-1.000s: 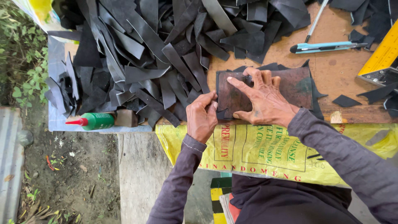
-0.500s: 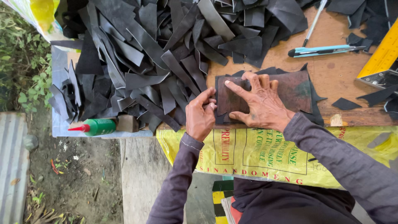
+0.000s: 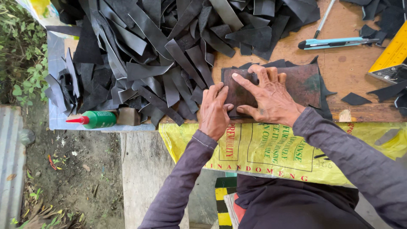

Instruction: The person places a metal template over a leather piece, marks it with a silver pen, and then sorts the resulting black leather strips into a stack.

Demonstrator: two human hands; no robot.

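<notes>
A dark brown rectangular leather-like sheet (image 3: 303, 82) lies flat on the wooden work table (image 3: 352, 68). My right hand (image 3: 267, 95) lies spread flat on its left half, fingers pointing up and left. My left hand (image 3: 214, 112) sits at the sheet's left edge, fingers bent over that edge and touching it. Black material (image 3: 324, 91) shows under the sheet along its right side.
A big heap of black cut strips (image 3: 144, 55) covers the table's left and top. A green glue bottle with red tip (image 3: 95, 119) lies at the left edge. A blue utility knife (image 3: 335, 42), a yellow ruler (image 3: 392, 55) and a yellow sack (image 3: 275, 150) are near.
The view shifted slightly. My left hand moved a little up onto the sheet's left edge; my right hand stays pressed on the sheet.
</notes>
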